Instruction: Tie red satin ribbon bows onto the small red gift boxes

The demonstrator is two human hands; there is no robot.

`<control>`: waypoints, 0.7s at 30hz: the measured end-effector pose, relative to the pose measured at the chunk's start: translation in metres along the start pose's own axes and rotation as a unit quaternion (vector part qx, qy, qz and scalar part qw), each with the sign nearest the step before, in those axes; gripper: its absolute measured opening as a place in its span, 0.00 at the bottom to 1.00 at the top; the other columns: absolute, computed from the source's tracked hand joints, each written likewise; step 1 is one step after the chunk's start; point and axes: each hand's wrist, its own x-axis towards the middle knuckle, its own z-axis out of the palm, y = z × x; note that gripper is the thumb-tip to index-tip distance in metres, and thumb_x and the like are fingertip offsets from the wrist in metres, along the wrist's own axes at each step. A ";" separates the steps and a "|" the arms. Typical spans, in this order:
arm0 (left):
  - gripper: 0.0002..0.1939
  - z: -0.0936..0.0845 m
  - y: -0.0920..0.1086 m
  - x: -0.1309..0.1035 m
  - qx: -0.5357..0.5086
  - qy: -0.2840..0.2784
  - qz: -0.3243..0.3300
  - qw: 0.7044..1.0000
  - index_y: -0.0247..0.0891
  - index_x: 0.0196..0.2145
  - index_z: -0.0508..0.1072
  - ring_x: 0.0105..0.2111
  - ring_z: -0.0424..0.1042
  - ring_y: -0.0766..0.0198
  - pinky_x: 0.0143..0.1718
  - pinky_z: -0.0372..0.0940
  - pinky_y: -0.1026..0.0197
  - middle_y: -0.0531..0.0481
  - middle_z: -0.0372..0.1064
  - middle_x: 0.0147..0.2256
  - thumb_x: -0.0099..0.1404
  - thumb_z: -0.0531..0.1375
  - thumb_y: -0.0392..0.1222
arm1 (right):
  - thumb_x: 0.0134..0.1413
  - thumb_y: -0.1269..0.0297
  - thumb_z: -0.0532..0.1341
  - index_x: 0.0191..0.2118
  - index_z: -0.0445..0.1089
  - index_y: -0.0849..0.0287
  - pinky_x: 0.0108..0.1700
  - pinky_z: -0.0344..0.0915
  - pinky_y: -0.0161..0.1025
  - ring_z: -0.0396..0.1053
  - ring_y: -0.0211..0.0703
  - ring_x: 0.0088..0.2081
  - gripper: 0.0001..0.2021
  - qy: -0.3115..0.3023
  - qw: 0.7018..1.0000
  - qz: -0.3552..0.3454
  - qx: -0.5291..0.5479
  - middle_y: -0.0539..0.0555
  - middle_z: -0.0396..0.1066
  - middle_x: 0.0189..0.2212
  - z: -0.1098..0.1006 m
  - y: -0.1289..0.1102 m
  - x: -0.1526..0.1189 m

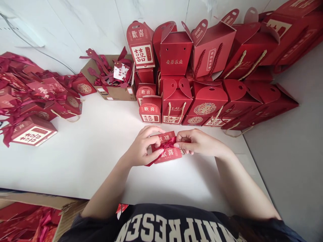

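Note:
A small red gift box (170, 155) with gold lettering lies on the white table in front of me. Across its top runs a dark red ribbon (168, 144), knotted or bowed near the middle. My left hand (148, 144) is at the box's left side, thumb and fingertips closed on the ribbon near the knot. On the right, my right hand (191, 141) pinches the other part of the ribbon, with fingers curled. A bit of twisted cord handle shows at the box's right side, under my right hand. The fingers hide part of the ribbon.
Upright red gift boxes (176, 57) stand stacked along the back wall. A cardboard box (116, 92) holds ribbons and tags. Ribboned boxes (35, 132) pile up at left. Below the table's front left edge sits a carton (63, 215) of red items. A grey wall (290, 141) bounds the right.

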 end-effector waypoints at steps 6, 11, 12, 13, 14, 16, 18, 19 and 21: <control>0.06 0.000 -0.001 -0.001 -0.032 -0.010 0.032 0.999 0.40 0.33 0.66 0.58 0.59 0.50 0.60 0.58 0.44 0.42 0.64 0.54 0.58 0.60 0.33 | 0.63 0.51 0.57 0.32 0.66 0.57 0.28 0.64 0.33 0.66 0.35 0.24 0.15 -0.003 1.000 -0.007 -0.029 0.47 0.68 0.23 0.001 0.000 0.002; 0.06 0.003 0.000 -0.002 -0.013 -0.013 0.036 0.999 0.40 0.33 0.67 0.60 0.58 0.49 0.61 0.57 0.43 0.43 0.64 0.55 0.57 0.59 0.32 | 0.63 0.51 0.57 0.32 0.66 0.57 0.29 0.64 0.33 0.66 0.35 0.24 0.15 -0.008 1.000 -0.007 -0.025 0.47 0.68 0.23 0.001 -0.001 0.002; 0.06 0.004 0.000 -0.002 -0.008 -0.009 0.035 0.999 0.40 0.30 0.66 0.60 0.58 0.49 0.61 0.57 0.43 0.44 0.64 0.55 0.57 0.59 0.31 | 0.63 0.51 0.56 0.32 0.65 0.57 0.29 0.63 0.34 0.66 0.35 0.24 0.15 -0.009 1.000 -0.007 -0.024 0.47 0.68 0.23 0.001 -0.002 0.001; 0.07 0.004 0.001 -0.001 -0.003 -0.004 0.034 0.999 0.39 0.27 0.64 0.60 0.58 0.49 0.61 0.57 0.44 0.44 0.65 0.54 0.57 0.59 0.31 | 0.63 0.51 0.56 0.32 0.65 0.57 0.29 0.63 0.34 0.65 0.35 0.25 0.15 -0.010 1.000 -0.008 -0.023 0.47 0.67 0.23 0.001 -0.002 0.001; 0.09 0.005 0.001 -0.001 -0.001 0.001 0.034 0.999 0.38 0.24 0.62 0.59 0.59 0.50 0.61 0.57 0.44 0.45 0.66 0.53 0.57 0.60 0.31 | 0.63 0.51 0.56 0.32 0.65 0.57 0.29 0.63 0.34 0.65 0.35 0.25 0.15 -0.011 1.000 -0.009 -0.021 0.47 0.67 0.23 0.002 -0.002 0.001; 0.13 0.006 0.001 0.000 -0.003 0.008 0.043 0.999 0.37 0.20 0.60 0.59 0.59 0.50 0.61 0.58 0.44 0.46 0.66 0.53 0.57 0.60 0.31 | 0.63 0.51 0.56 0.32 0.65 0.57 0.30 0.63 0.34 0.65 0.35 0.25 0.15 -0.016 1.000 -0.014 -0.015 0.47 0.67 0.23 0.001 -0.003 0.001; 0.13 0.007 0.001 0.000 -0.016 0.009 0.054 0.998 0.37 0.19 0.62 0.59 0.59 0.49 0.61 0.58 0.45 0.46 0.66 0.53 0.58 0.61 0.32 | 0.64 0.51 0.56 0.32 0.65 0.57 0.30 0.63 0.34 0.65 0.35 0.25 0.15 -0.020 1.000 -0.018 -0.011 0.47 0.67 0.24 0.001 -0.004 0.001; 0.11 0.008 0.000 0.001 -0.025 0.007 0.058 0.998 0.37 0.20 0.66 0.59 0.59 0.49 0.61 0.58 0.45 0.46 0.65 0.53 0.58 0.62 0.33 | 0.64 0.52 0.56 0.32 0.66 0.57 0.30 0.63 0.34 0.65 0.35 0.25 0.15 -0.024 0.999 -0.020 -0.011 0.47 0.67 0.24 0.001 -0.005 0.001; 0.05 0.008 0.000 0.001 -0.042 -0.001 0.066 0.997 0.39 0.25 0.72 0.59 0.59 0.49 0.61 0.58 0.45 0.45 0.64 0.54 0.59 0.62 0.33 | 0.65 0.52 0.55 0.33 0.66 0.57 0.30 0.63 0.34 0.65 0.35 0.25 0.15 -0.029 0.999 -0.023 -0.013 0.47 0.67 0.24 0.000 -0.006 0.001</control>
